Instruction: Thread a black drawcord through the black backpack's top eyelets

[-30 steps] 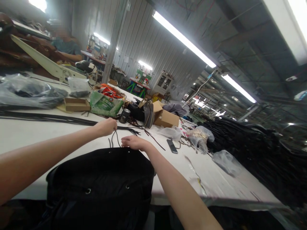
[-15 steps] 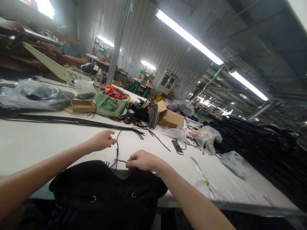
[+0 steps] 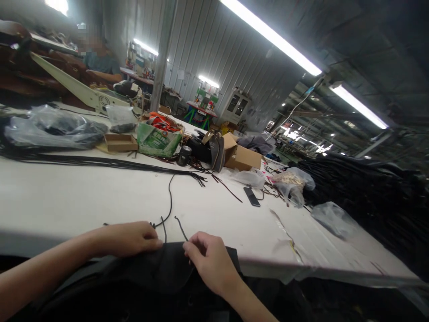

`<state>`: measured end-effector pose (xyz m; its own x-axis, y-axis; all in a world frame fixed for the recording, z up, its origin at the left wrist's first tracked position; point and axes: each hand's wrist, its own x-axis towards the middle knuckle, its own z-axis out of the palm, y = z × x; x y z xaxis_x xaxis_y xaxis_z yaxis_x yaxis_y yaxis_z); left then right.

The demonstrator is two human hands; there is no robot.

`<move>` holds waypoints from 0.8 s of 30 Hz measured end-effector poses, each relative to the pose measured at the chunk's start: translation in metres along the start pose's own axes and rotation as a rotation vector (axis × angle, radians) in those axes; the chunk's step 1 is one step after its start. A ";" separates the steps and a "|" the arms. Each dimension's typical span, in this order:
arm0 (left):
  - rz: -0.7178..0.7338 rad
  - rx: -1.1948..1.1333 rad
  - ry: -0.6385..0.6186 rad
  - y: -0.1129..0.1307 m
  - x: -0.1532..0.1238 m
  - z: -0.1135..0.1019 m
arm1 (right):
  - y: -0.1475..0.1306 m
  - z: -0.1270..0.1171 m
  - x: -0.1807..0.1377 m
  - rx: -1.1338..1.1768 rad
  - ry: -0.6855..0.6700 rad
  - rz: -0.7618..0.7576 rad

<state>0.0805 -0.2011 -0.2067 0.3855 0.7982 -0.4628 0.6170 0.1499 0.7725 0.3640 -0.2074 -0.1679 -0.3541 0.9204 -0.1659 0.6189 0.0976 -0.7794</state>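
Observation:
A black fabric bag (image 3: 161, 273) hangs over the near edge of the white table (image 3: 83, 197). My left hand (image 3: 129, 238) rests on its top edge, fingers closed around the fabric. My right hand (image 3: 209, 261) pinches the bag's rim close to a thin black cord (image 3: 170, 199). That cord comes out of the bag between my hands and curves away across the table toward a bundle of long black cords (image 3: 100, 162).
Behind the cords stand a green box (image 3: 157, 141), cardboard boxes (image 3: 241, 157), plastic bags (image 3: 50, 129) and a phone (image 3: 251, 197). A large heap of black material (image 3: 362, 201) fills the right side. Another person (image 3: 97, 58) sits at the far left.
Both hands drew back toward me with the bag, which slid off the table's near edge. The left hand let go of the cord and came down onto the bag.

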 end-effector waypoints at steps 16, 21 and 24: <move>0.082 -1.097 -0.054 0.021 0.039 0.062 | 0.026 0.026 -0.037 0.076 0.188 -0.045; 0.189 -1.209 -0.055 0.023 0.017 0.057 | 0.022 0.027 -0.041 0.393 0.216 -0.033; 0.247 -1.208 -0.078 0.026 0.012 0.055 | 0.020 0.025 -0.043 0.497 0.229 -0.028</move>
<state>0.1394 -0.2198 -0.2161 0.4673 0.8508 -0.2405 -0.4915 0.4761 0.7292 0.3738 -0.2543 -0.1916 -0.1699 0.9843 -0.0483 0.1854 -0.0162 -0.9825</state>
